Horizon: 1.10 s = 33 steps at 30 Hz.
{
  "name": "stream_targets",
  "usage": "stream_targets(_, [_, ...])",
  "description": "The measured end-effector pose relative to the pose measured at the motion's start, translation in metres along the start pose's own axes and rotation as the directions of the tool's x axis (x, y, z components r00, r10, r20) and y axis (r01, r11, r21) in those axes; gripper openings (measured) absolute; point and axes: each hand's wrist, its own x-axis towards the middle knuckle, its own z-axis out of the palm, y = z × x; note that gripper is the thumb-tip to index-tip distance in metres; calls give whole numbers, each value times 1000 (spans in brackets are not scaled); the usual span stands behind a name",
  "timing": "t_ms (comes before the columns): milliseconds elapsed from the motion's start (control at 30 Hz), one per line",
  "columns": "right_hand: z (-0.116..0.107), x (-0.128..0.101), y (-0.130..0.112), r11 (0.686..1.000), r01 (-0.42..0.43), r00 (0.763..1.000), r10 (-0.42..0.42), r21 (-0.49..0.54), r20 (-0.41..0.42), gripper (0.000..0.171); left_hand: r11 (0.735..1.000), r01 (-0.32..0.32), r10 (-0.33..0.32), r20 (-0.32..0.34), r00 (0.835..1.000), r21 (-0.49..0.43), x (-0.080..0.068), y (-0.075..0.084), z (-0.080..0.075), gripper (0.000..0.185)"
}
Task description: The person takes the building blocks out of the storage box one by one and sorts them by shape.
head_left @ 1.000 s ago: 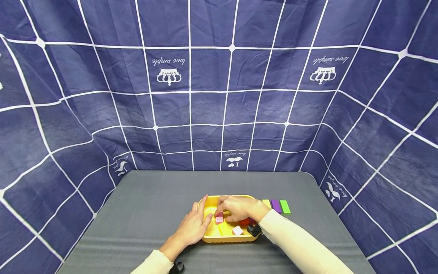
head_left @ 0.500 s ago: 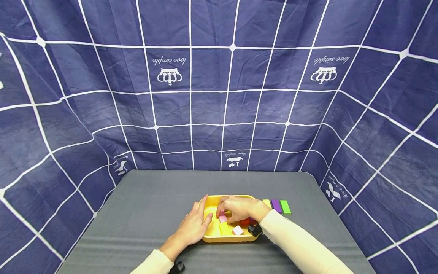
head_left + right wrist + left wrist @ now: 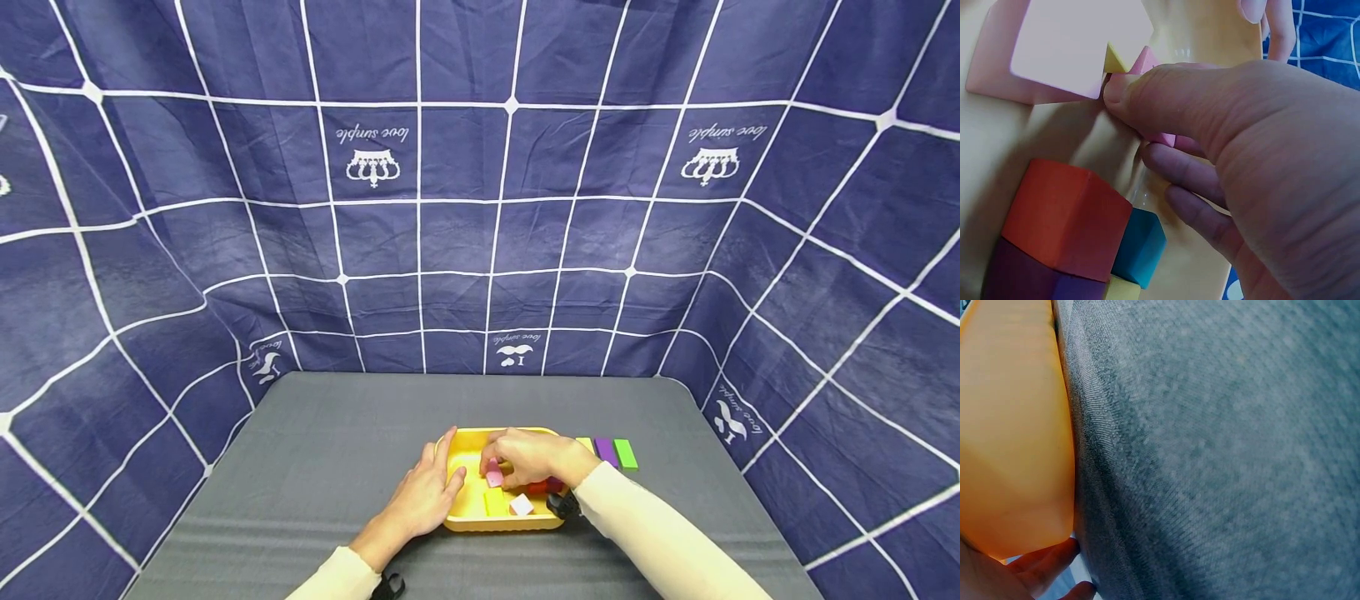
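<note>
A yellow tray [image 3: 461,521] lies on the grey table near its front, holding several coloured blocks. My right hand [image 3: 525,458] is inside the tray and pinches a small pink block [image 3: 494,477] between thumb and fingers; in the right wrist view the thumb [image 3: 1166,100] covers most of that pink block [image 3: 1147,61]. My left hand [image 3: 427,492] rests against the tray's left rim with straight fingers; the left wrist view shows the tray wall [image 3: 1010,437] beside those fingertips [image 3: 1047,565]. A pale pink block [image 3: 521,504] and a yellow block [image 3: 493,501] lie in the tray.
A row of yellow-green [image 3: 586,444], purple [image 3: 605,451] and green [image 3: 625,454] blocks lies on the table right of the tray. Orange [image 3: 1063,215], teal [image 3: 1141,247] and purple [image 3: 1016,278] blocks sit in the tray under my right hand. Blue checked cloth walls surround the grey table [image 3: 322,450].
My right hand has lifted the pink block slightly and drawn it rightward within the tray. The left hand has stayed on the rim.
</note>
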Motion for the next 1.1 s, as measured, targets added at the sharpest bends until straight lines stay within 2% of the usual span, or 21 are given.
stream_targets(367, [-8, -11, -2, 996, -44, 998, 47, 71, -45, 39, 1000, -2, 2, -7, 1000, 4, -1, -2, 3, 76])
stream_targets(500, [-12, -15, -1, 995, -32, 996, 40, 97, -74, 43, 1000, -6, 6, -9, 1000, -2, -1, -2, 3, 76])
stream_targets(800, [-15, -25, 4, 995, -12, 993, 23, 97, -116, 46, 1000, -14, 14, -19, 1000, -3, 0, -2, 0, 75])
stream_targets(1100, [-18, -38, 3, 996, -42, 984, 55, 76, -167, 45, 999, -38, 38, -34, 999, 8, -2, -2, 1, 72])
